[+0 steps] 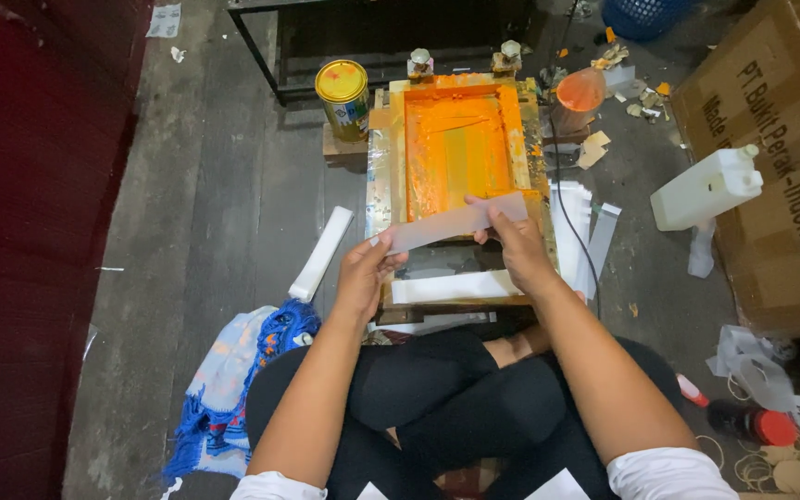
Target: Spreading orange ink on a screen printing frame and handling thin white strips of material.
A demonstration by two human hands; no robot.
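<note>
Hands, left and right, pinch a pale paper strip over the orange-inked screen frame; yellow-lidded tin beside it, brown carton to the right.

We see a yellow-lidded paint can far centre on the dark wooden floor, a black metal frame behind it. A white strip lies left of centre; a blue and white cloth near left. Dark red wall along the left. On the right we note a white plastic jug lying against a big cardboard box. An orange-stained cup and paper scraps sit far right, blue basket beyond. A red-capped dark bottle and rubber bands lie near right.
</note>
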